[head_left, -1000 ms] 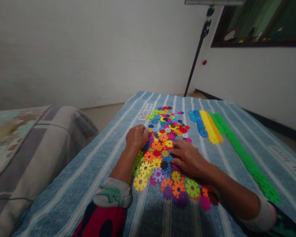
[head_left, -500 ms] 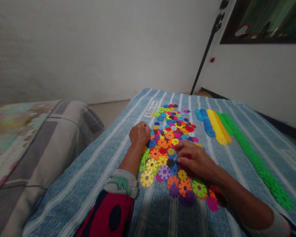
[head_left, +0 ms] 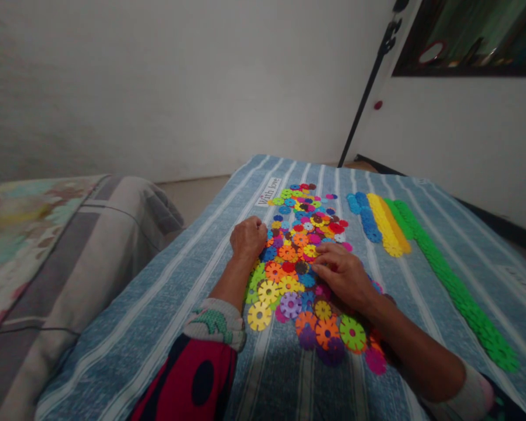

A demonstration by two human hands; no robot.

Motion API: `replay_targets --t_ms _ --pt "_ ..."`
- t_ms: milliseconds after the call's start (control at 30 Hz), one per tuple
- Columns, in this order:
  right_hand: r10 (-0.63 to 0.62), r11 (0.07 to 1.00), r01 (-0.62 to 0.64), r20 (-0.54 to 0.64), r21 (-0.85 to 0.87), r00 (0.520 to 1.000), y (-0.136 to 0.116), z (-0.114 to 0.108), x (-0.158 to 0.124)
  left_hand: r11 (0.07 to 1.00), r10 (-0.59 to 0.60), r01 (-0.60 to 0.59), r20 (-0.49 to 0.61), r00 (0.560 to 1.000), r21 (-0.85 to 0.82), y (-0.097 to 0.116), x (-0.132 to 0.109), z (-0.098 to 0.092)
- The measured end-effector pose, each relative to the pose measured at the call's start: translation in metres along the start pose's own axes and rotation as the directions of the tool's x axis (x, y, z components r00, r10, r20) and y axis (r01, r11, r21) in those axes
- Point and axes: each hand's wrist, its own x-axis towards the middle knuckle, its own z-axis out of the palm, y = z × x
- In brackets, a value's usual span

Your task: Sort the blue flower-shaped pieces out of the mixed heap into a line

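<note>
Flower-shaped plastic discs (head_left: 291, 305) in many colours lie in a long mixed pile on the striped cloth. My left hand (head_left: 248, 238) rests closed at the pile's left edge; its fingers curl away from me, and what they hold, if anything, is hidden. Over the right side of the pile is my right hand (head_left: 344, 275), its thumb and forefinger apart and pointing left. Just beyond its fingertips lies a dark brown disc (head_left: 302, 267), beside a red disc (head_left: 288, 267). Nothing shows between these fingers.
To the right lie sorted rows: blue discs (head_left: 370, 225), yellow discs (head_left: 384, 228) and a long line of green discs (head_left: 456, 286). The blue striped cloth (head_left: 166, 304) covers the table. A cloth-covered bed (head_left: 109, 234) stands left, and a black pole (head_left: 363, 111) behind.
My right hand has moved slightly forward over the pile. A dark disc now lies farther from me, where a gold disc showed before. My left hand has stayed in place.
</note>
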Motion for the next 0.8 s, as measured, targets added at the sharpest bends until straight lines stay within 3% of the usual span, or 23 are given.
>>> replay_targets --t_ms 200,400,533,800 --pt "-0.048 0.998 0.054 0.168 -0.029 0.985 -0.0119 0.0 -0.0009 1.0 0.019 -0.019 0.0 1.0 0.006 -0.0004 -0.0002 0.0006" --pt "-0.127 0.963 0.153 0.129 -0.221 0.984 -0.0046 0.0068 -0.0042 1.0 0.011 -0.011 -0.002 1.0 0.009 -0.0004 -0.0007 0.0007" --pt "-0.137 0.933 0.19 0.188 -0.305 0.973 -0.0064 0.0044 -0.0068 1.0 0.0 0.0 0.005 1.0 0.005 0.0007 -0.0009 -0.0009" --pt "-0.108 0.929 0.18 0.229 -0.324 0.967 -0.0108 0.0016 -0.0073 1.0 0.008 -0.008 0.005 1.0 -0.005 0.0003 0.0 -0.0002"
